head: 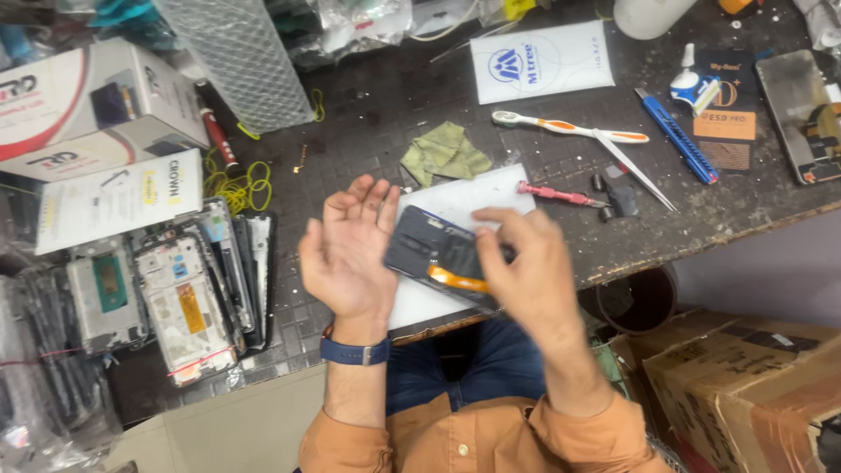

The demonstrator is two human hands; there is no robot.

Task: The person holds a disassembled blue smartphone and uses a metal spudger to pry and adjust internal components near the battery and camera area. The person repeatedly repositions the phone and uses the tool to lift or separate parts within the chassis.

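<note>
Orange sleeves frame both hands above the worktop [368,105], where the left hand [346,254] lies open-palmed, cradling an opened phone [429,250], while right-hand fingers [512,232] pinch its edge, best working gently around the orange flex [457,280].

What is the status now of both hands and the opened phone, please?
Left hand open, palm up, supporting opened phone. Right hand pinching at its right end. Orange flex cable exposed. Pink screwdriver lying nearby, apart.
</note>
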